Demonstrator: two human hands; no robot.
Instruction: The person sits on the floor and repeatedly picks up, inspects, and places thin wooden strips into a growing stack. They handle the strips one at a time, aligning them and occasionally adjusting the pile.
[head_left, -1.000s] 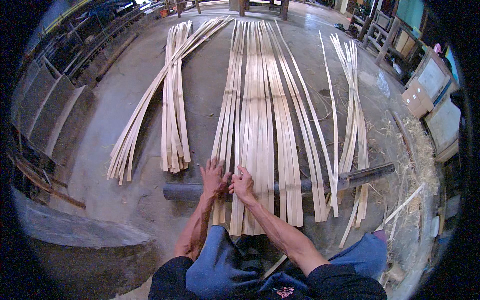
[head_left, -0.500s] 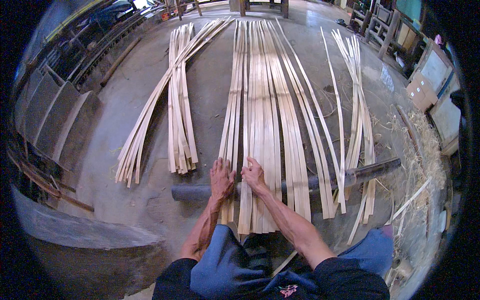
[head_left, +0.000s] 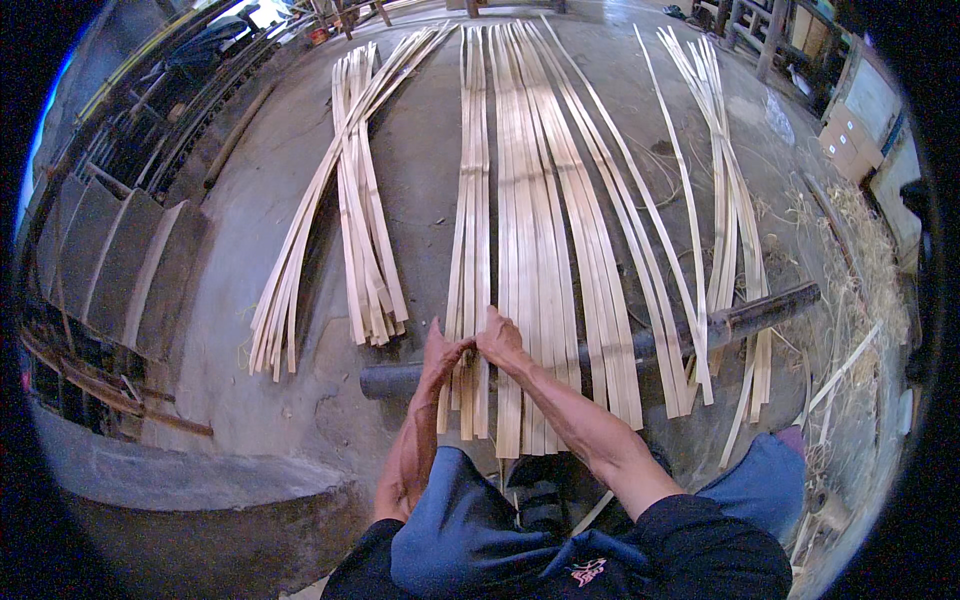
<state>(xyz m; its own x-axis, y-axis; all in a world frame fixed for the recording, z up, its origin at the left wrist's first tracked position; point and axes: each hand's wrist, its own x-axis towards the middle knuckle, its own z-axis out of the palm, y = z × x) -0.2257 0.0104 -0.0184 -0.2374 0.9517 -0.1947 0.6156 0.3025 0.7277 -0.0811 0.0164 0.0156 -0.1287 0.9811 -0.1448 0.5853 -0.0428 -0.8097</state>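
Observation:
Long, flat, pale strips [head_left: 525, 230] that look like split bamboo fan out over a dark pole lying crosswise. At the left of this spread, a narrow group of strips [head_left: 468, 220] passes between my hands. My left hand [head_left: 443, 352] is at the group's left edge, thumb raised and fingers curled across the strips. My right hand [head_left: 500, 342] presses the group's right edge with bent fingers. Both hands are closed on this group, close together near its near end; part of the left fingers is hidden. A narrow gap separates the group from the wider middle strips.
The dark pole [head_left: 655, 348] lies under the near ends. Crossed strip bundles rest at left [head_left: 345, 190] and right [head_left: 735, 205]. Shavings [head_left: 855, 235] litter the right side. A low curved slab [head_left: 190, 480] stands at near left, and cardboard [head_left: 850, 148] at far right.
My left hand lay flat on the strips and now curls round their left edge. My right hand has brought a strip leftward against the narrow group, and a gap has opened beside the middle strips.

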